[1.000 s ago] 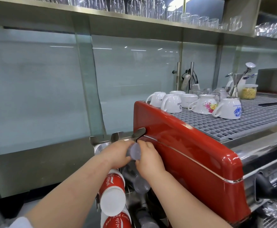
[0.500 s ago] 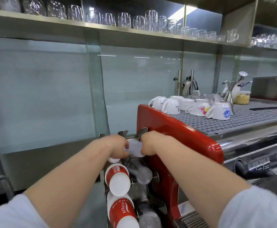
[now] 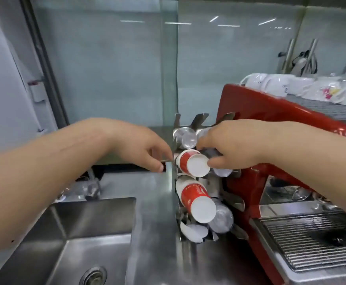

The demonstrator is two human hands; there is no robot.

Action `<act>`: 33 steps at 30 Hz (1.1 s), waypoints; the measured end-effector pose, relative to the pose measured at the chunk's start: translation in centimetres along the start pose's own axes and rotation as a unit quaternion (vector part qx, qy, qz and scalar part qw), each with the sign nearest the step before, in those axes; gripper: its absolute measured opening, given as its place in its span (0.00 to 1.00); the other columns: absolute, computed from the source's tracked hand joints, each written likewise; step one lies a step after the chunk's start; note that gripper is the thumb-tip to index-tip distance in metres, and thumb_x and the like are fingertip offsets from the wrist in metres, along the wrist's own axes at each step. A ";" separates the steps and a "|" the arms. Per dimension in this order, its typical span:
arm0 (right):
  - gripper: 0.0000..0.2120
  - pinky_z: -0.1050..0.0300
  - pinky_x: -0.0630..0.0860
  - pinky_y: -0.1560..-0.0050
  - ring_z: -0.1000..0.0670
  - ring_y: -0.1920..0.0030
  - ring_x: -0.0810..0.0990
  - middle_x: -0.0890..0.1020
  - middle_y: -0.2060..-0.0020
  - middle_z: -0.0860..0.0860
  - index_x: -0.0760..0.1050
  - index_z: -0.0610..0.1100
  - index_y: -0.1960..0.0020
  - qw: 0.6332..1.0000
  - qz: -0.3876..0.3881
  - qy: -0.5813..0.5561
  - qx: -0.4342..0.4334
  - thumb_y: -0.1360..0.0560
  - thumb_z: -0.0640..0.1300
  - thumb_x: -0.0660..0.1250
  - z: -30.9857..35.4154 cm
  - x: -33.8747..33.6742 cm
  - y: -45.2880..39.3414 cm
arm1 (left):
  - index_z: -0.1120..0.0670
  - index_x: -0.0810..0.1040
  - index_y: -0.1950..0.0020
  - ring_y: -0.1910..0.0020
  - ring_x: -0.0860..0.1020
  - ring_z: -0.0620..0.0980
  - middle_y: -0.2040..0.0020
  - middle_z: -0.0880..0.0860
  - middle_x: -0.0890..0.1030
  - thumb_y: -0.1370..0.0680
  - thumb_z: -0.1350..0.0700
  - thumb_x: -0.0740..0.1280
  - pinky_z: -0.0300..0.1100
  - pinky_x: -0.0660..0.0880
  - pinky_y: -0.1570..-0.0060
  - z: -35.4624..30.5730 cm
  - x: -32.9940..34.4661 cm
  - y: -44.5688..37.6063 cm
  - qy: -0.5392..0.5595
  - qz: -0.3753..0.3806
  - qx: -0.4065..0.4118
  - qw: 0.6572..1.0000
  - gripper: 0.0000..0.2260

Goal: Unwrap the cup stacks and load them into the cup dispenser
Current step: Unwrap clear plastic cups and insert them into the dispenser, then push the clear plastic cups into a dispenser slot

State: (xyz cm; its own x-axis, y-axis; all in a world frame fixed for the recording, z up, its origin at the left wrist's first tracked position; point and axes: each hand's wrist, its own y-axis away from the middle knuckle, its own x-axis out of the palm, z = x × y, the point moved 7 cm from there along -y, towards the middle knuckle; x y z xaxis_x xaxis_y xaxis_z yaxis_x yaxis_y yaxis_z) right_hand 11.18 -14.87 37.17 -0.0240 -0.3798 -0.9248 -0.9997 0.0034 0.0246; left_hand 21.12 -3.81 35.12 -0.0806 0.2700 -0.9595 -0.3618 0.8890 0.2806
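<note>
Cup dispenser [image 3: 190, 202]: a steel rack of tilted slots, shown fixed between a steel counter [image 3: 153, 212] and a red espresso machine [image 3: 270, 120]. Nearest the viewer, a sink [image 3: 65, 243] with its drain [image 3: 93, 275] is seen at lower left, and the machine's drip grate [image 3: 311, 239] at lower right. In the lowest slot a white cup base [image 3: 192, 233] is visible. Above it, a red paper stack [image 3: 196, 200] is held, white base outward, with a clear stack [image 3: 221, 219] just beside it on the right. In the next row up, a second red stack [image 3: 191, 164] is seated; a clear stack [image 3: 222, 171] lies to its right, under the right hand [image 3: 233, 149]. That hand is laid over this clear stack with fingers curled, the thumb touching the red stack's base; whether the stack is actually gripped cannot be told. The left hand [image 3: 141, 145] is held at the rack's left edge, fingers loosely bent downward, nothing held. In the top row, a clear cup [image 3: 185, 137] is seen on the left. Farthest back, white mugs [image 3: 303, 87] are set on the machine's top grille, against a glass wall [image 3: 106, 68].
</note>
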 end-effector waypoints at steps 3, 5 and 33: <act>0.21 0.54 0.73 0.50 0.50 0.51 0.76 0.77 0.46 0.55 0.67 0.59 0.33 0.997 -0.033 -0.059 -0.038 0.25 0.58 0.61 3.4 0.8 1.4 | 0.35 0.68 0.31 0.47 0.75 0.31 0.40 0.35 0.75 0.23 0.40 0.64 0.33 0.72 0.44 0.0 3.8 3.3 0.024 0.004 0.015 1.000 0.20; 0.23 0.60 0.67 0.56 0.56 0.56 0.73 0.77 0.50 0.58 0.64 0.60 0.31 0.989 -0.054 -0.121 -0.065 0.25 0.58 0.62 5.4 1.6 2.6 | 0.35 0.66 0.30 0.50 0.74 0.30 0.39 0.35 0.73 0.24 0.38 0.62 0.29 0.70 0.49 -0.2 6.8 5.3 0.020 -0.005 0.010 1.000 0.21; 0.40 0.54 0.74 0.38 0.52 0.40 0.76 0.75 0.39 0.51 0.63 0.55 0.29 0.793 0.179 -0.576 0.082 0.39 0.52 0.72 22.5 36.3 6.4 | 0.47 0.54 0.21 0.30 0.66 0.48 0.26 0.48 0.61 0.27 0.47 0.72 0.34 0.62 0.37 -6.6 32.8 2.2 0.263 -0.002 -0.093 0.960 0.40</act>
State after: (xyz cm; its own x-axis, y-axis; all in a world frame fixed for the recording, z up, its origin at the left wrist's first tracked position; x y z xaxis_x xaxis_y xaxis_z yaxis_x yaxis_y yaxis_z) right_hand 3.80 -7.83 -4.80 -0.2026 0.7701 -0.6049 -0.9124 0.0758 0.4022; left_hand 11.54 4.57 4.10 -0.5197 -0.0016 -0.8543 -0.5186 0.7953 0.3140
